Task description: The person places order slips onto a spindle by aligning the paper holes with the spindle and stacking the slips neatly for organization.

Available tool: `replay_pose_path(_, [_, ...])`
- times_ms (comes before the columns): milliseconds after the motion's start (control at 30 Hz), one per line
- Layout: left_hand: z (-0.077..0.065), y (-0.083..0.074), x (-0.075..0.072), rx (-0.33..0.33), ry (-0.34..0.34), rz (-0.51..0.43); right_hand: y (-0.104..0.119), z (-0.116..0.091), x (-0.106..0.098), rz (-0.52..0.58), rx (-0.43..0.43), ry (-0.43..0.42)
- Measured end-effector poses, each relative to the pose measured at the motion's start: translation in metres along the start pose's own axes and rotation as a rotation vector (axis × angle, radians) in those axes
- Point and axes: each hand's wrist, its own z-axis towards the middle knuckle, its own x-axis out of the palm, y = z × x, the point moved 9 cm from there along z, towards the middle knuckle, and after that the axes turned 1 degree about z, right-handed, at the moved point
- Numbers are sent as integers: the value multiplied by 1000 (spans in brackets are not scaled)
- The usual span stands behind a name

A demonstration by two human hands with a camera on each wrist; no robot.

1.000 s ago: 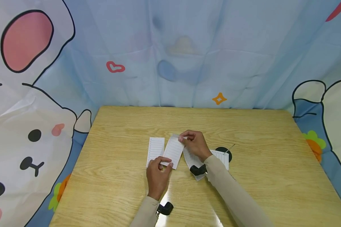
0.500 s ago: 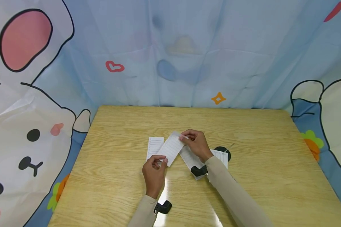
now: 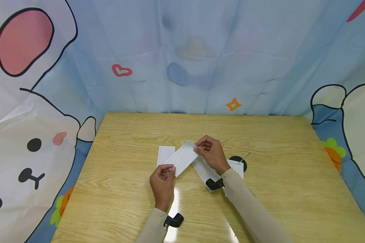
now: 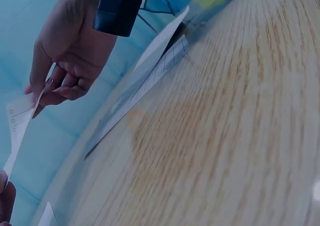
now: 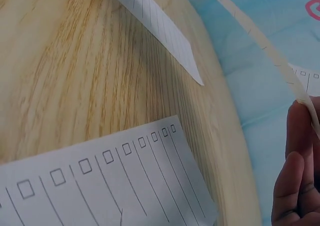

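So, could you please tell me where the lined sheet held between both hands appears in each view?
Head: the held sheet is just below centre, between the left hand and right hand.
Left wrist: the held sheet is at the left edge, below the right hand.
Right wrist: the held sheet is a narrow strip, running from the top edge to fingers at the right.
Shared landmark: the wooden table.
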Motion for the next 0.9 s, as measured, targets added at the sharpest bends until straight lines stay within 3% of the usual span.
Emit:
replay_pose_path(300, [-1,-12,-1,4,-30,-17,4,-3,-2,5,-49,25])
replay_pose_path(600, [1,-2,-1,-6,-12,-30,5,-9,-9,-87,-47,25])
replay_pose_path(900, [-1,-5,-3,-9,21,-67,9,-16,-14,-112,-49,20])
